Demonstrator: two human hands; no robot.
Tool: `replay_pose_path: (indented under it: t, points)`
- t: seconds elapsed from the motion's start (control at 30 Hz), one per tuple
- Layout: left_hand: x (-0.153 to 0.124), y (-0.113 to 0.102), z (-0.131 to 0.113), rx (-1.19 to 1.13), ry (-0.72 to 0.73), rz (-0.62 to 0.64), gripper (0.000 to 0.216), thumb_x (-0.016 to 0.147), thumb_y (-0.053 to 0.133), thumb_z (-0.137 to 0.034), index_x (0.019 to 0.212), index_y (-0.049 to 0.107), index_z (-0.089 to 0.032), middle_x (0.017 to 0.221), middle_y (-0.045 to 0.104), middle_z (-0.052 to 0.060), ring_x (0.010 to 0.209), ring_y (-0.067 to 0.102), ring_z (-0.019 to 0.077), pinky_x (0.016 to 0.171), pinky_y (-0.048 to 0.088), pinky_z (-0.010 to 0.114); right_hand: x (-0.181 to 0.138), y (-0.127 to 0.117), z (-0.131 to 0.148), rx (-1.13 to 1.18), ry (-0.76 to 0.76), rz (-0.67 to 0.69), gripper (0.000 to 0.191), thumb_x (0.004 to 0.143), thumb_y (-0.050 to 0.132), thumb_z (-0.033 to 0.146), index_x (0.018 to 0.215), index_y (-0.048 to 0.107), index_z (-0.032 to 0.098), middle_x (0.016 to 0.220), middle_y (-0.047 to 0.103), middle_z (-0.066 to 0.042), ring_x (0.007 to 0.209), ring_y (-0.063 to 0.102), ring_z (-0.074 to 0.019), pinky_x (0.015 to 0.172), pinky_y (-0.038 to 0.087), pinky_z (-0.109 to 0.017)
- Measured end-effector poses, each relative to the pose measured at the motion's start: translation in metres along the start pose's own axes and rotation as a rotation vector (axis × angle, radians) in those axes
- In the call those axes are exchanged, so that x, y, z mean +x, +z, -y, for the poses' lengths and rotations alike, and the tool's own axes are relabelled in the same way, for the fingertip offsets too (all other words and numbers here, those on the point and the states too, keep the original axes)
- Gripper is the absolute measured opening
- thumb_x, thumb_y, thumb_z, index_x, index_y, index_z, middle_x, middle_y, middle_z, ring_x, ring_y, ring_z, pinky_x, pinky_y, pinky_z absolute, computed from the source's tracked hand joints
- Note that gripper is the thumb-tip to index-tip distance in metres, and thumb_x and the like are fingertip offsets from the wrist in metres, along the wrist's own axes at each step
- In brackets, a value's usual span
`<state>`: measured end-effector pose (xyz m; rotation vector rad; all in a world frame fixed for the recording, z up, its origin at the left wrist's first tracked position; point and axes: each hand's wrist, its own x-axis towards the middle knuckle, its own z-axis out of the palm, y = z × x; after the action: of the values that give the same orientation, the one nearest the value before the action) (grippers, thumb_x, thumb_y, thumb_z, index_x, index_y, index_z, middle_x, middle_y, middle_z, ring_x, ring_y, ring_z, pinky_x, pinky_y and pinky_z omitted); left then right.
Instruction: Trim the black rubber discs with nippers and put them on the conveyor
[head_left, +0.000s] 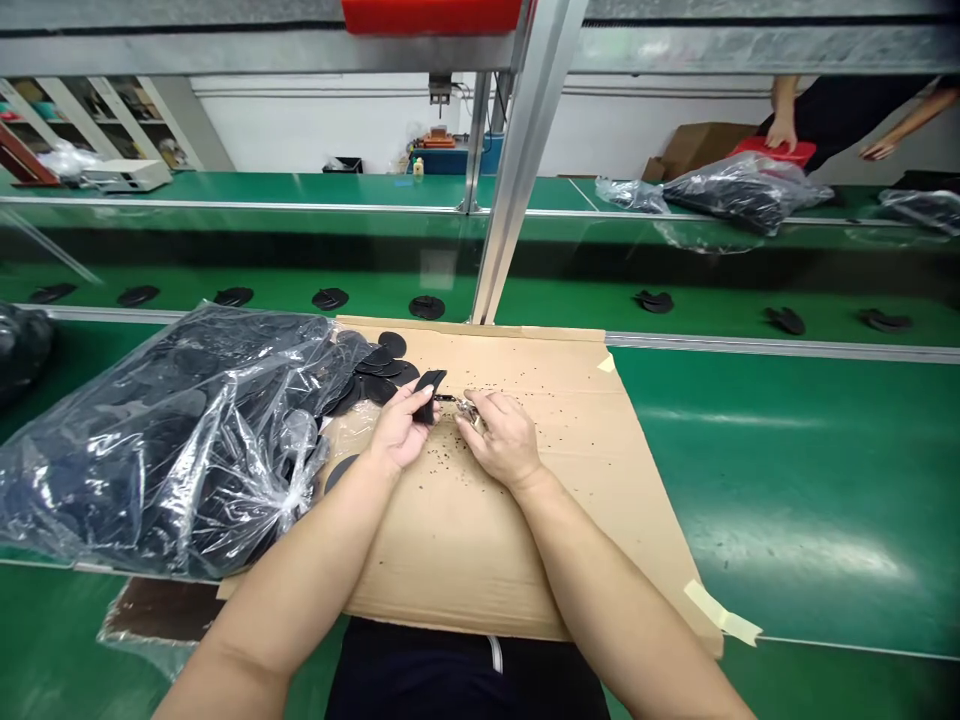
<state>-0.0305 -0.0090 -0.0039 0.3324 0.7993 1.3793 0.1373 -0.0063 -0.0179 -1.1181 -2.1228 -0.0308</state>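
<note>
Over a sheet of cardboard, my left hand is closed on a black plastic part, held upright with a thin black stem pointing right. My right hand pinches a small shiny metal tool at the end of that stem; the fingers cover most of the tool, so its exact kind is unclear. Small black crumbs lie scattered on the cardboard around both hands. Just left of my left hand is a loose pile of flat black discs, beside a clear plastic bag full of similar black parts.
Behind the cardboard, several black parts rest spaced out on a green belt. A metal post rises at the cardboard's far edge. Across the belt, a co-worker's hand holds a red scoop-like container over a bag of black parts.
</note>
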Motion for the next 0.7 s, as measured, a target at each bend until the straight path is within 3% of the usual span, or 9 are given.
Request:
replay_pose_path:
  t: [0.3, 0.7]
  points:
    - [0.0000, -0.0015, 0.0012, 0.003, 0.001, 0.041, 0.029, 0.069, 0.073, -0.008, 0.093, 0.060, -0.015, 0.074, 0.057, -0.002, 0.057, 0.056, 0.0059, 0.048, 0.045, 0.015, -0.0032, 0.0016, -0.0014, -0.050, -0.007, 0.025, 0.029, 0.092, 0.053, 0.035, 0.114, 0.063, 0.019, 0.083, 0.064, -0.007, 0.077, 0.058, -0.0213, 0.077, 0.046, -0.033]
    - [-0.0002, 0.0007, 0.0033, -0.069, -0.005, -0.032, 0.022, 0.071, 0.070, -0.002, 0.085, 0.058, -0.013, 0.074, 0.058, -0.001, 0.057, 0.056, 0.0068, 0.049, 0.047, 0.016, -0.0049, 0.0053, -0.0037, -0.110, 0.013, 0.031, 0.030, 0.084, 0.054, 0.019, 0.112, 0.065, 0.019, 0.078, 0.064, -0.006, 0.074, 0.058, -0.0221, 0.071, 0.045, -0.033]
